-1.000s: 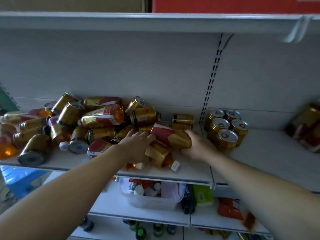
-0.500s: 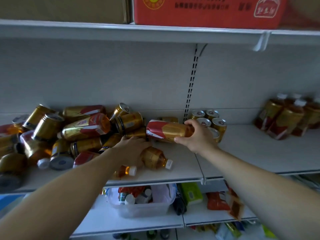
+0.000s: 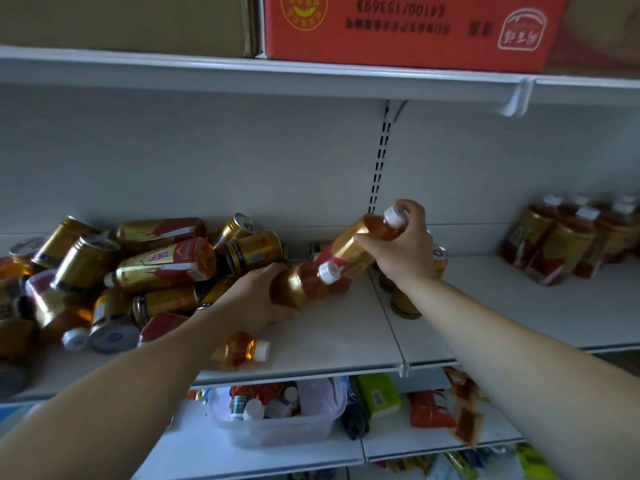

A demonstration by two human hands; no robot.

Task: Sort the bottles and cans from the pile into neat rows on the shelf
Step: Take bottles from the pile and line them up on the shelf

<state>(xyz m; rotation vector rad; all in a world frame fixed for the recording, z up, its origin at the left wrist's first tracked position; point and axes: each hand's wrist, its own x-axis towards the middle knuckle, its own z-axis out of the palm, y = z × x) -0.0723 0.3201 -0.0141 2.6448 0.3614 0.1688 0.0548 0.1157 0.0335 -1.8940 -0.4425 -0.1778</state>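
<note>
The right grip [image 3: 403, 252] clasps a tea bottle [image 3: 358, 242], tilted clear of the pile [image 3: 145, 271] at nine o'clock; the left grip [image 3: 254, 301] wraps a second bottle [image 3: 299, 285] over the shelf [image 3: 346, 337]. Both seem bound for the upright row [image 3: 568, 240] at three o'clock.

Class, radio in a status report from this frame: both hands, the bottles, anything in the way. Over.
Left hand grips the low bottle beside the pile. Right hand holds the tilted bottle, cap up. Standing cans right under that wrist.
</note>
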